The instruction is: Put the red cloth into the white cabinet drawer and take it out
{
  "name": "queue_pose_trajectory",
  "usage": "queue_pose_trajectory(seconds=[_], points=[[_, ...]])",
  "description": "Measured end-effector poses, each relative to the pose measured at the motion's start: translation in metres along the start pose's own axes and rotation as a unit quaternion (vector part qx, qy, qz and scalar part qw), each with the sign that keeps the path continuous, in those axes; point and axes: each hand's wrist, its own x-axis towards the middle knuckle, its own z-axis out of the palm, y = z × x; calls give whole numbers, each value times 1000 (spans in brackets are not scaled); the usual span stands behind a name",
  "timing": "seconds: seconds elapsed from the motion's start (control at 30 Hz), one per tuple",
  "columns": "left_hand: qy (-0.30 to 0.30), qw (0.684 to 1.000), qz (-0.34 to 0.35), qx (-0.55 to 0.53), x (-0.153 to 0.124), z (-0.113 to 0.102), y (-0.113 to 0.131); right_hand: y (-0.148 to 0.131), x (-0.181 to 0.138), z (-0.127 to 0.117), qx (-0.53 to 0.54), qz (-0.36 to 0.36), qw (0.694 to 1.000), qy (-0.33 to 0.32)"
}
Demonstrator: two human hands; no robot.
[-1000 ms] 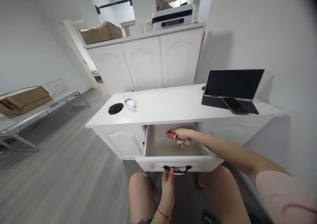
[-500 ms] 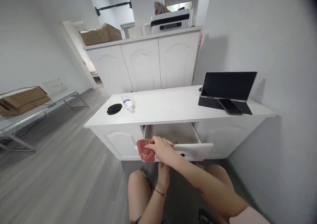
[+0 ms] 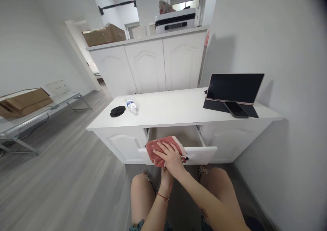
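Note:
A white low cabinet (image 3: 178, 110) stands against the wall with its middle drawer (image 3: 201, 152) partly pulled out. A red cloth (image 3: 157, 150) lies over the drawer's front edge. My right hand (image 3: 171, 157) presses flat on the cloth, fingers spread. My left hand (image 3: 165, 176) reaches up under the right hand toward the drawer front; its fingers are hidden behind the right hand and cloth. A red string bracelet circles my left wrist. My bare knees sit below the drawer.
On the cabinet top are a black round lid (image 3: 118, 111), a lying water bottle (image 3: 131, 105), a tablet (image 3: 234, 88) on a black mat and a phone (image 3: 236, 109). A taller white cupboard (image 3: 150, 65) stands behind. A table with cardboard (image 3: 22, 103) is at left.
My right hand took the red cloth out of the drawer and laid it over the drawer front. The drawer has been pushed partly in. My left hand stayed at the drawer front.

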Motion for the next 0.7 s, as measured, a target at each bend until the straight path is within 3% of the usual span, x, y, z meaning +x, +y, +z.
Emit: queue_pose_trajectory(seconds=[0.27,0.7], points=[[-174,977,-47,-113,6,-43,-25,54,-45,-9,-77,0,991,108],[-170,979,-59,-95,14,-45,-33,93,-87,-15,-100,49,980,165]])
